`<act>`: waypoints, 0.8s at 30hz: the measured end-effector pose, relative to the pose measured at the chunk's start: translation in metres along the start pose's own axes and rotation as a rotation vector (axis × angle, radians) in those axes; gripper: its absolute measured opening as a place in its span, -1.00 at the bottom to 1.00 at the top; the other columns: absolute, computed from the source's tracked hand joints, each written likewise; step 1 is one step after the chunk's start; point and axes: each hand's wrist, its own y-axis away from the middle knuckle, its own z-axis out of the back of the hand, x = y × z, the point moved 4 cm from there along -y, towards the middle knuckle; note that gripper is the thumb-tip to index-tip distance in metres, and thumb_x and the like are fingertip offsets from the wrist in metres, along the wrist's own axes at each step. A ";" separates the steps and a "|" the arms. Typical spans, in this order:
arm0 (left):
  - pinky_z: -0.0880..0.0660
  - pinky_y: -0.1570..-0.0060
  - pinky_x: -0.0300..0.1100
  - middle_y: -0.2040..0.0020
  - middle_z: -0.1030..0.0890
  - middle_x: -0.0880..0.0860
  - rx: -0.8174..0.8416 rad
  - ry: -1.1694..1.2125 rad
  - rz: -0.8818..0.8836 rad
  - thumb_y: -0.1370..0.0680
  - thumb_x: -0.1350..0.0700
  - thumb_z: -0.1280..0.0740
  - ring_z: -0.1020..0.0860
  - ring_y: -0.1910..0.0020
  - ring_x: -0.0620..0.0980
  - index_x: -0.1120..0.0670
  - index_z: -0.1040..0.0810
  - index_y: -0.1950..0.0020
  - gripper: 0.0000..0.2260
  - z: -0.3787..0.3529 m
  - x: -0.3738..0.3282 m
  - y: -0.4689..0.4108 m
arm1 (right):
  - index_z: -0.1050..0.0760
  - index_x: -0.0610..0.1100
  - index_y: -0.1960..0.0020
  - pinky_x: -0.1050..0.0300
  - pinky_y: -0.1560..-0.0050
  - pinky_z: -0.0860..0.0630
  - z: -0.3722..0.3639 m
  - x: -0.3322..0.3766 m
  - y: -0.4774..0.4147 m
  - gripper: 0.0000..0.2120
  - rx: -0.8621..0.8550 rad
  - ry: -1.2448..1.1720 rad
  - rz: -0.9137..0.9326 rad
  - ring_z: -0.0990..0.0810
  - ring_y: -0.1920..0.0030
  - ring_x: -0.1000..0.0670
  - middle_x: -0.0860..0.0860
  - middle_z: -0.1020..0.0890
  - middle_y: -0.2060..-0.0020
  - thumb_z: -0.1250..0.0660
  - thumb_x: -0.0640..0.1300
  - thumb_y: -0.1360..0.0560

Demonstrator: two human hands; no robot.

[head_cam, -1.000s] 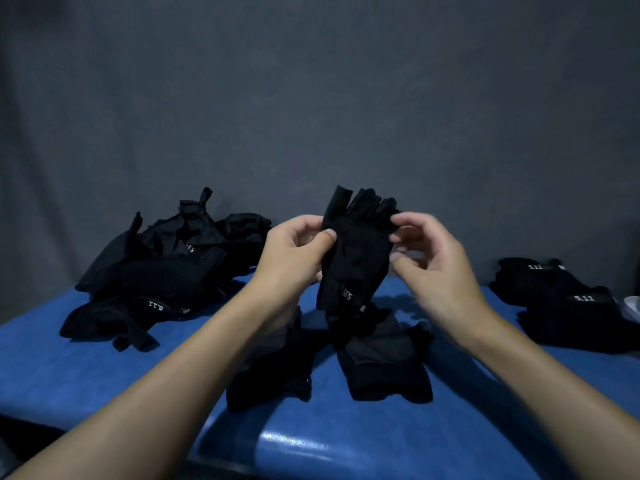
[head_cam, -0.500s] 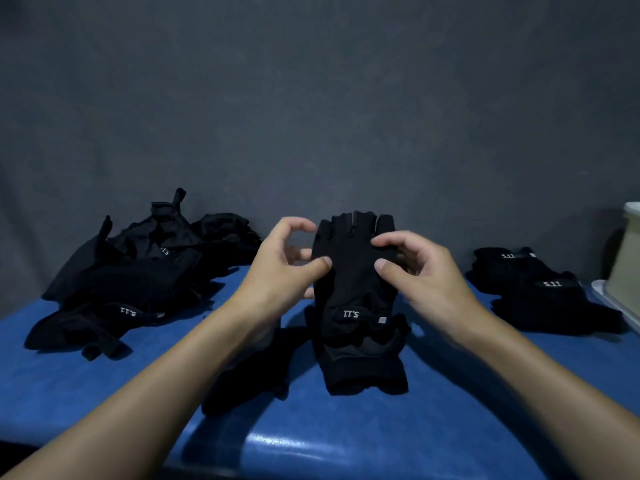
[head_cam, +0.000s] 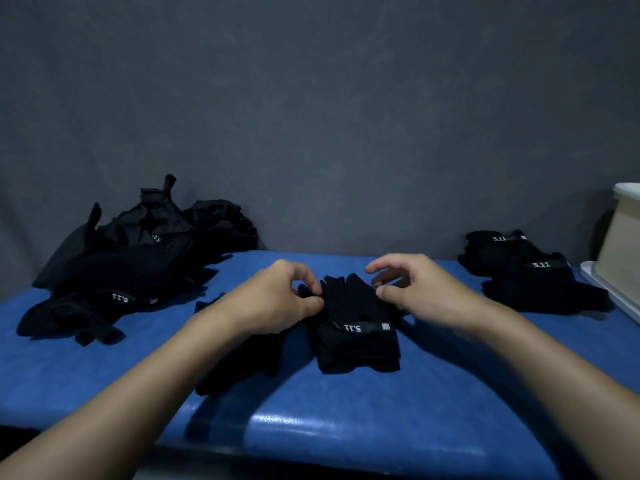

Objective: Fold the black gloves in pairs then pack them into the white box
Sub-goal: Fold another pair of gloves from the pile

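So, left hand [head_cam: 277,299] and, I think, right hand [head_cam: 426,292] pinch the soft, floppy glove pair [head_cam: 356,327] by its finger-end edges, the best spot to grab.

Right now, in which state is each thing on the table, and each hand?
middle gloves: stacked flat on table, logo up.
left hand: pinches their left edge.
right hand: pinches their right edge.
glove pile: loose, unfolded.
folded gloves: at right, not yet boxed.
white box: upright, inside hidden.
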 end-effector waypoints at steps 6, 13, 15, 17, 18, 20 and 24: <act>-0.47 0.14 -0.17 0.15 -0.60 -0.07 -0.019 -0.130 -0.004 -0.44 -0.20 -0.47 -0.53 0.24 -0.13 -0.11 -0.57 0.06 -0.78 0.001 -0.004 0.007 | -0.53 -0.01 -0.10 0.22 0.18 -0.45 0.011 -0.013 0.001 -0.81 -0.076 0.079 -0.068 -0.57 0.21 0.05 -0.02 -0.64 0.11 -0.39 -0.16 -0.50; -0.50 0.28 -0.27 0.09 -0.67 0.04 -0.078 0.050 -0.003 -0.42 -0.04 -0.55 -0.54 0.31 -0.11 0.04 -0.62 0.00 -0.74 0.002 -0.013 0.010 | -0.58 -0.04 0.16 0.23 0.27 -0.43 0.011 -0.010 0.002 -0.87 -0.217 -0.004 -0.031 -0.49 0.31 0.08 0.05 -0.52 0.33 -0.42 -0.25 -0.46; -0.59 0.26 -0.21 0.11 -0.68 0.11 -0.070 0.211 0.012 -0.43 0.02 -0.55 -0.56 0.33 -0.07 0.11 -0.60 -0.01 -0.73 0.001 -0.015 0.013 | -0.58 -0.10 0.13 0.09 0.28 -0.50 0.012 -0.005 0.006 -0.90 -0.196 -0.142 -0.056 -0.56 0.34 0.04 0.02 -0.52 0.36 -0.40 -0.28 -0.47; -0.64 0.28 -0.18 0.13 -0.64 0.15 -0.040 0.333 0.034 -0.43 0.07 -0.56 -0.59 0.34 -0.09 0.18 -0.58 -0.05 -0.69 -0.001 -0.016 0.014 | -0.55 -0.17 0.11 0.10 0.27 -0.55 0.011 -0.002 0.009 -0.89 -0.140 -0.260 -0.081 -0.62 0.37 0.02 -0.01 -0.51 0.39 -0.35 -0.36 -0.49; -0.62 0.32 -0.20 0.11 -0.64 0.16 -0.026 0.356 0.047 -0.43 0.09 -0.56 -0.59 0.36 -0.11 0.19 -0.57 -0.08 -0.67 -0.002 -0.015 0.015 | -0.54 -0.19 0.11 0.13 0.29 -0.56 0.010 -0.002 0.009 -0.88 -0.131 -0.283 -0.093 -0.62 0.39 0.01 -0.02 -0.51 0.39 -0.34 -0.39 -0.49; -0.57 0.36 -0.29 0.00 -0.63 0.20 -0.009 0.323 0.057 -0.43 0.11 -0.56 -0.58 0.42 -0.14 0.18 -0.56 -0.15 -0.63 -0.003 -0.014 0.016 | -0.54 -0.21 0.11 0.15 0.32 -0.57 0.008 -0.005 0.010 -0.87 -0.127 -0.265 -0.120 -0.61 0.40 0.00 -0.04 -0.50 0.38 -0.32 -0.41 -0.49; -0.46 0.41 -0.38 -0.09 -0.61 0.09 0.039 0.125 0.046 -0.43 0.03 -0.55 -0.57 0.45 -0.14 0.07 -0.53 -0.27 -0.55 -0.005 -0.010 0.018 | -0.55 -0.24 0.07 0.22 0.32 -0.58 0.005 -0.012 0.012 -0.88 -0.112 -0.074 -0.132 -0.57 0.36 -0.01 -0.07 -0.49 0.31 -0.30 -0.41 -0.48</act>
